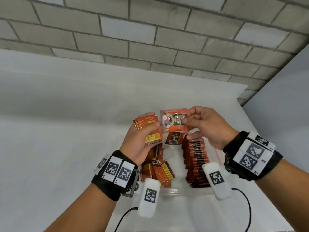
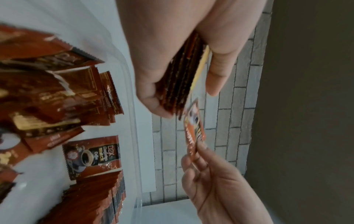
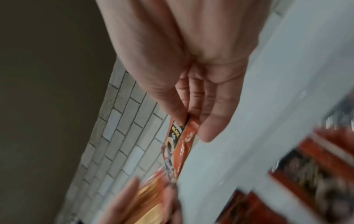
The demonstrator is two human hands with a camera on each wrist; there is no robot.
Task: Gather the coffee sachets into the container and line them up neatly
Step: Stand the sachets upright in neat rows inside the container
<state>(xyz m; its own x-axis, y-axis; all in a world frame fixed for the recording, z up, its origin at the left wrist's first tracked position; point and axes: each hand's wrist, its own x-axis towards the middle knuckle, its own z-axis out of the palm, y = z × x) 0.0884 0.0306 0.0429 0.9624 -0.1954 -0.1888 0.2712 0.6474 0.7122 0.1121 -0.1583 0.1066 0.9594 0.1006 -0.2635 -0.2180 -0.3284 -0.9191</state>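
My left hand [image 1: 142, 139] grips a stack of orange-brown coffee sachets [image 1: 148, 129] above the clear container [image 1: 175, 191]; the stack's edges [image 2: 178, 84] show in the left wrist view. Just to its right my right hand [image 1: 199, 124] pinches a single sachet [image 1: 173, 121] by its right edge, printed face toward me, its left edge touching the stack. That single sachet [image 3: 178, 144] is seen edge-on in the right wrist view. Inside the container a neat upright row of sachets [image 1: 195, 161] fills the right side and loose sachets [image 1: 157, 169] lie jumbled on the left.
One sachet [image 1: 173, 139] stands against the container's far wall. The container sits on a white table [image 1: 66, 131] near its right edge, with a grey brick wall [image 1: 150, 39] behind. Black cables [image 1: 247, 206] trail from my wrist cameras at the near side.
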